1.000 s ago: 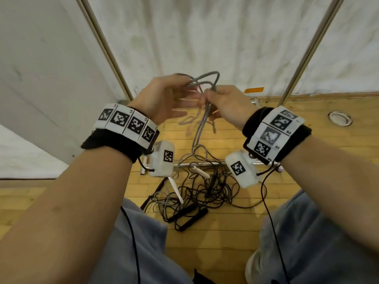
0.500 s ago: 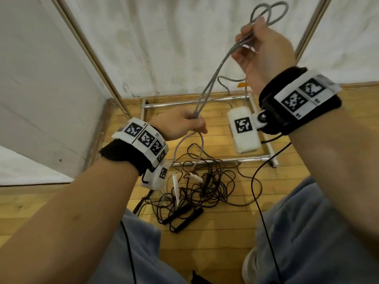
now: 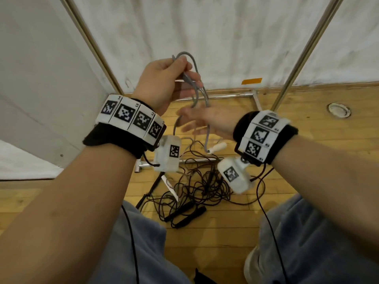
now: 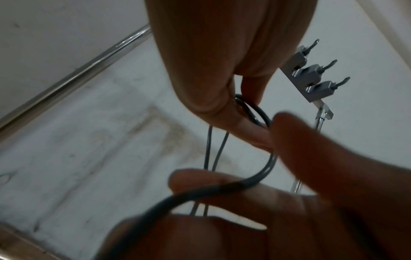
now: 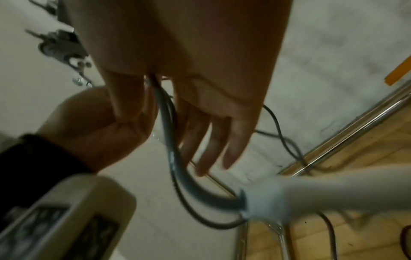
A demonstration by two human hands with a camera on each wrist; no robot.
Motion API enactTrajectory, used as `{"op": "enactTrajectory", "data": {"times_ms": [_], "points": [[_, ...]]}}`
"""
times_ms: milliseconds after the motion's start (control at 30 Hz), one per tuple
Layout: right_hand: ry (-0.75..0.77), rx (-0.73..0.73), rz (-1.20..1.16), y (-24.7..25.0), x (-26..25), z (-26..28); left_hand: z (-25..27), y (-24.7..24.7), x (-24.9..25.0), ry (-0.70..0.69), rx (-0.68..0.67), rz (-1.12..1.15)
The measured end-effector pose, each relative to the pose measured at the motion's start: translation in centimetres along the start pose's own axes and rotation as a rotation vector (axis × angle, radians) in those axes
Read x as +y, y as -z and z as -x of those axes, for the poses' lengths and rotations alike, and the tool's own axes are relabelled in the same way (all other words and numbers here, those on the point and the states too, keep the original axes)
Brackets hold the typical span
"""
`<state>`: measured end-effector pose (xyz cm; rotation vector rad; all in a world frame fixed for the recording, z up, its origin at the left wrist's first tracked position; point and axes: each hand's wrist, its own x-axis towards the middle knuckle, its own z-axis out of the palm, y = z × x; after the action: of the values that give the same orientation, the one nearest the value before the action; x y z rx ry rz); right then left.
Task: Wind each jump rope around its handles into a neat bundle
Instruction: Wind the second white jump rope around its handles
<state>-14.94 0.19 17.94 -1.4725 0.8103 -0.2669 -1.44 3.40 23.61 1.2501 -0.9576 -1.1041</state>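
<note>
- Your left hand pinches the grey jump rope at its gathered loops, held high so the strands hang free of the floor.
- Your right hand is spread with fingers straight, the strands running between them; it grips nothing.
- One white handle dangles below; the black ropes lie tangled on the wooden floor.
</note>
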Motion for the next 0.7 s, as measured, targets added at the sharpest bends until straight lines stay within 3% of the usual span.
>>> {"op": "enactTrajectory", "data": {"times_ms": [200,300,400,467,533,600,700], "points": [[0.016,-0.033,0.161,-1.6,0.2,0.4,-0.4,1.3,0.4,-0.027,0.07,0.055],[0.071,0.038,0.135,-1.1,-0.6,0.5,-0.7,1.9,0.4,-0.003,0.105,0.069],[0.133,0.146,0.015,-0.3,-1.6,0.6,-0.8,2.2,0.1,0.107,0.123,-0.031],[0.175,0.214,-0.08,0.3,-2.2,0.7,-0.4,2.3,-0.3,0.213,0.023,-0.156],[0.195,0.27,-0.195,0.9,-3.0,0.7,0.2,2.2,-0.9,0.266,-0.186,-0.297],[0.203,0.323,-0.288,1.6,-3.7,0.9,0.7,1.9,-1.4,0.254,-0.335,-0.494],[0.226,0.4,-0.393,3.0,-4.3,1.1,1.1,1.6,-2.6,0.157,-0.45,-0.958]]}}
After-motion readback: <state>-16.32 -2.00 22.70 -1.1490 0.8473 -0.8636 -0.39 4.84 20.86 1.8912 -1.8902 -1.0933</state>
